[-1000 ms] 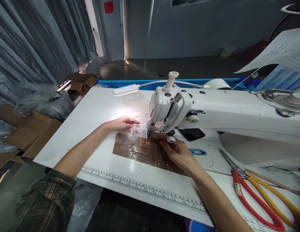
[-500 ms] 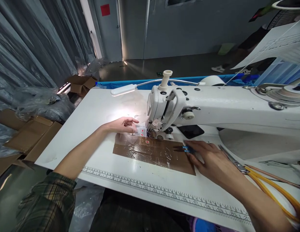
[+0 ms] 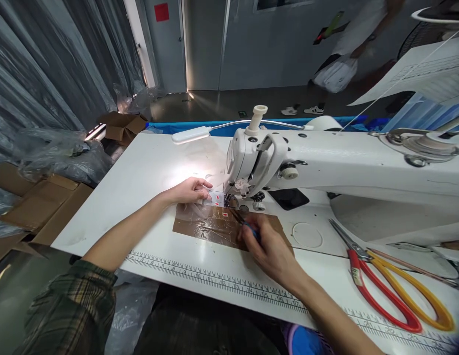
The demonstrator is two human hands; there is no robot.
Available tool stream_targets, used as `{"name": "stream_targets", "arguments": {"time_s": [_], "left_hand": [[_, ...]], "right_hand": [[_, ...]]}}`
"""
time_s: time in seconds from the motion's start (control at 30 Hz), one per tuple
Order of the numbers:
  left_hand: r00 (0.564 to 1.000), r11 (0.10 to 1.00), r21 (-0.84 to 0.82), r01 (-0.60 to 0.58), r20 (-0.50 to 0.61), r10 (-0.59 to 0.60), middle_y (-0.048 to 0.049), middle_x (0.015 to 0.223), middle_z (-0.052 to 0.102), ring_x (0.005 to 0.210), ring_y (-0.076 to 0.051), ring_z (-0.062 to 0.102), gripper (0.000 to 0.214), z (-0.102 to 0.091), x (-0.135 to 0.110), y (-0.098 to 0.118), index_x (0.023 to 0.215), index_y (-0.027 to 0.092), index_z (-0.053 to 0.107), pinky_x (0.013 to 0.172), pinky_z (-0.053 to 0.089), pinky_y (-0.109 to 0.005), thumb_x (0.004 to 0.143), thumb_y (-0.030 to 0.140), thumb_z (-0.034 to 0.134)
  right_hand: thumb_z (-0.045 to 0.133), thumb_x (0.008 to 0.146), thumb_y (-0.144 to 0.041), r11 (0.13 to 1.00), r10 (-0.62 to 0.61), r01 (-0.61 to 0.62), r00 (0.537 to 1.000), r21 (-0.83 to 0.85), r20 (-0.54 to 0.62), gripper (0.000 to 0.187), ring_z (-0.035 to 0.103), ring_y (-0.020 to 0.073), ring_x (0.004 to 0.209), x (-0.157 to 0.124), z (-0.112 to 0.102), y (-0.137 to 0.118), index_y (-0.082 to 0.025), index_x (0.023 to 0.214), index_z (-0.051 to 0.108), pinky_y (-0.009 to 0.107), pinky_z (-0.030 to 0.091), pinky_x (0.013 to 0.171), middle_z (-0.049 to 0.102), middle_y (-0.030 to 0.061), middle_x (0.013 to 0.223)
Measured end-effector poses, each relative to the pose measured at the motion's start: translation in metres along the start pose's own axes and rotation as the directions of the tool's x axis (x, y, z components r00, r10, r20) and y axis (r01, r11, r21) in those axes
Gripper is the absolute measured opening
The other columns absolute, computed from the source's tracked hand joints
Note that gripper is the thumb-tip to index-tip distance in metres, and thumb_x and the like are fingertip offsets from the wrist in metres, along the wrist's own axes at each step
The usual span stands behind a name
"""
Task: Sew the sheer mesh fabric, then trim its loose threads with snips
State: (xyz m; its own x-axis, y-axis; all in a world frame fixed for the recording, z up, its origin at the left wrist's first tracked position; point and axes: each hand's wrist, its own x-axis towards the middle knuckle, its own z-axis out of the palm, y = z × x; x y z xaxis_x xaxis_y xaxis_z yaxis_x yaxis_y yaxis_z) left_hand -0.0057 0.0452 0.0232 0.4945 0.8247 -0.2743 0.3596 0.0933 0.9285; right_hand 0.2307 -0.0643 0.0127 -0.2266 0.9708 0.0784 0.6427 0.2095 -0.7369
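Note:
My left hand point(image 3: 194, 190) is left of the needle area, fingers curled down onto a clear plastic piece with small red marks point(image 3: 216, 198). My right hand point(image 3: 264, 236) is closed around blue-handled thread snips point(image 3: 247, 224), whose dark blades point up and left toward the presser foot. Under the snips lies a brown taped sheet point(image 3: 203, 228), partly hidden by my right hand. The white sewing machine point(image 3: 248, 158) stands just behind both hands, its needle area beside the plastic piece.
Large scissors with red and yellow handles point(image 3: 366, 261) lie at the right. A printed ruler point(image 3: 214, 281) runs along the table's front edge. A dark phone-like slab point(image 3: 288, 198) sits under the machine arm. Cardboard boxes point(image 3: 44, 202) stand left; a person point(image 3: 348, 54) is beyond the table.
My right hand has moved left with the snips, bringing the blades to the presser foot. The red-handled side of the scissors now shows. My left hand stays nearly in place.

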Motion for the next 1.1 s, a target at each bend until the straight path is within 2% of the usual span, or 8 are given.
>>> {"name": "stream_targets", "arguments": {"time_s": [0.1, 0.2, 0.37, 0.6, 0.77, 0.87, 1.0, 1.1], "left_hand": [[1.000, 1.000, -0.019, 0.015, -0.019, -0.015, -0.0033, 0.076, 0.068, 0.073, -0.014, 0.064, 0.045, 0.001, 0.000, 0.001, 0.116, 0.007, 0.054, 0.062, 0.042, -0.025, 0.073, 0.013, 0.062], [1.000, 0.999, -0.037, 0.029, -0.005, -0.029, -0.0037, 0.077, 0.068, 0.067, -0.011, 0.061, 0.046, 0.000, -0.003, 0.003, 0.116, 0.007, 0.055, 0.059, 0.041, -0.023, 0.072, 0.015, 0.065], [0.999, 0.994, -0.103, 0.043, 0.030, -0.040, -0.0093, 0.088, 0.071, 0.068, -0.011, 0.061, 0.050, -0.002, -0.008, 0.006, 0.119, 0.007, 0.054, 0.058, 0.042, -0.023, 0.073, 0.021, 0.069], [0.998, 0.987, -0.145, 0.065, 0.003, -0.066, -0.0095, 0.085, 0.072, 0.069, -0.012, 0.062, 0.052, 0.003, -0.009, 0.008, 0.119, 0.005, 0.054, 0.061, 0.043, -0.025, 0.071, 0.019, 0.070], [0.998, 0.988, -0.142, 0.055, -0.019, -0.058, -0.0079, 0.081, 0.071, 0.071, -0.014, 0.062, 0.055, 0.004, -0.008, 0.006, 0.120, 0.005, 0.054, 0.063, 0.043, -0.027, 0.069, 0.020, 0.071], [0.999, 0.991, -0.130, 0.039, -0.008, -0.040, -0.0089, 0.084, 0.072, 0.070, -0.014, 0.062, 0.056, 0.005, -0.005, 0.002, 0.120, 0.005, 0.054, 0.062, 0.043, -0.027, 0.069, 0.020, 0.070], [1.000, 0.998, -0.061, 0.013, 0.015, -0.012, -0.0138, 0.093, 0.072, 0.069, -0.013, 0.062, 0.055, 0.006, -0.004, -0.001, 0.124, 0.004, 0.052, 0.062, 0.045, -0.027, 0.074, 0.021, 0.066], [0.991, 0.972, 0.191, -0.136, 0.007, 0.137, -0.0165, 0.114, 0.067, 0.086, -0.018, 0.064, 0.051, 0.000, -0.011, 0.007, 0.128, 0.009, 0.052, 0.075, 0.049, -0.032, 0.079, 0.021, 0.061]], "right_hand": [[0.029, 0.095, -0.042, 0.995, 0.062, -0.068, 0.995, 0.077, 0.076, 0.035, 0.061, 0.0215, 0.061, 0.019, 0.013, -0.017, -0.023, 0.072, 0.048, 0.031, 0.043, 0.058, 0.064, 0.0060, 0.066], [0.023, 0.097, -0.045, 0.983, 0.143, -0.154, 0.984, 0.102, 0.106, 0.050, 0.061, 0.0217, 0.058, 0.040, 0.020, -0.021, -0.024, 0.060, 0.048, 0.032, 0.044, 0.060, 0.064, 0.0075, 0.060], [0.035, 0.093, -0.038, 0.980, 0.189, -0.193, 0.978, 0.039, 0.092, 0.039, 0.060, 0.0227, 0.056, 0.058, 0.025, -0.019, -0.023, 0.063, 0.055, 0.033, 0.043, 0.059, 0.064, 0.0078, 0.058], [0.031, 0.094, -0.040, 0.962, 0.273, -0.273, 0.960, 0.002, 0.060, 0.045, 0.062, 0.0242, 0.061, 0.059, 0.031, -0.025, -0.020, 0.070, 0.064, 0.033, 0.043, 0.060, 0.066, 0.0089, 0.065], [0.034, 0.093, -0.043, 0.970, 0.243, -0.243, 0.970, -0.001, 0.017, 0.045, 0.062, 0.0248, 0.061, 0.057, 0.035, -0.026, -0.018, 0.073, 0.066, 0.031, 0.043, 0.057, 0.064, 0.0074, 0.059], [0.037, 0.092, -0.040, 0.970, 0.241, -0.241, 0.971, -0.039, -0.008, 0.042, 0.063, 0.0252, 0.064, 0.057, 0.038, -0.027, -0.018, 0.071, 0.066, 0.032, 0.043, 0.060, 0.067, 0.0092, 0.064], [0.036, 0.092, -0.039, 0.966, 0.249, -0.252, 0.966, -0.049, -0.065, 0.042, 0.062, 0.0257, 0.067, 0.056, 0.042, -0.028, -0.018, 0.070, 0.065, 0.033, 0.043, 0.063, 0.068, 0.0111, 0.067], [0.030, 0.093, -0.046, 0.970, 0.237, -0.229, 0.962, 0.077, -0.133, 0.046, 0.062, 0.0256, 0.072, 0.046, 0.041, -0.027, -0.018, 0.078, 0.063, 0.033, 0.044, 0.065, 0.068, 0.0105, 0.073]]}}
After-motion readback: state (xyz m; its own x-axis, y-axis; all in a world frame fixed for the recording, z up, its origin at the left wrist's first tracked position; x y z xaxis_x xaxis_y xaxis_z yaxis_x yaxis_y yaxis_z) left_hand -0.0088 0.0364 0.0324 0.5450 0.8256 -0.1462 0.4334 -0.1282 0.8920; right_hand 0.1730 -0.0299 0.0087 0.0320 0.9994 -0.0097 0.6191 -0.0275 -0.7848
